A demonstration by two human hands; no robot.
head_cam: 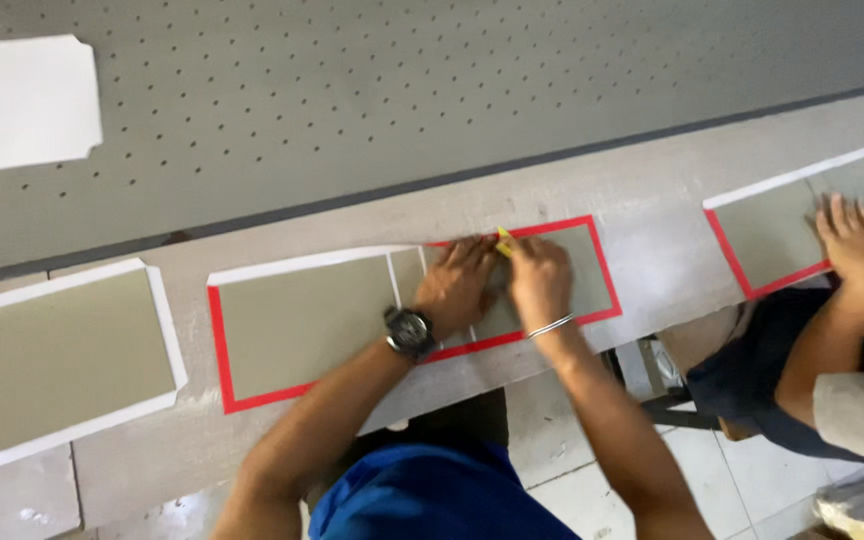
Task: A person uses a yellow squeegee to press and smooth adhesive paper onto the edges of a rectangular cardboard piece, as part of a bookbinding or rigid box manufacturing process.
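Panel: grey panel [352,315] with red tape border lies flat on the bench [652,250], long axis left-right.
Left hand [457,285]: pressed flat, grasping nothing.
Right hand [539,280]: pinching a small yellow tool [503,240] at the top edge.
Nearer: both hands sit side by side at the panel's right half.

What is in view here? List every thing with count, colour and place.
Grey boards with red tape border: two, one under the hands, one at right.
Grey board with white border: one, at left on the workbench.
Yellow tool: one, small, at the right hand's fingers, on the top edge of the middle board.
White sheet: one, top left on the perforated panel.
Perforated panel: one, grey, behind the workbench.
Workbench: one, pale grey, across the middle.
Co-worker's hand: one, flat on the right board.
Wristwatch: one, black, left wrist.
Bracelet: one, silver, right wrist.
Left hand: pressing the middle board.
Right hand: beside it.
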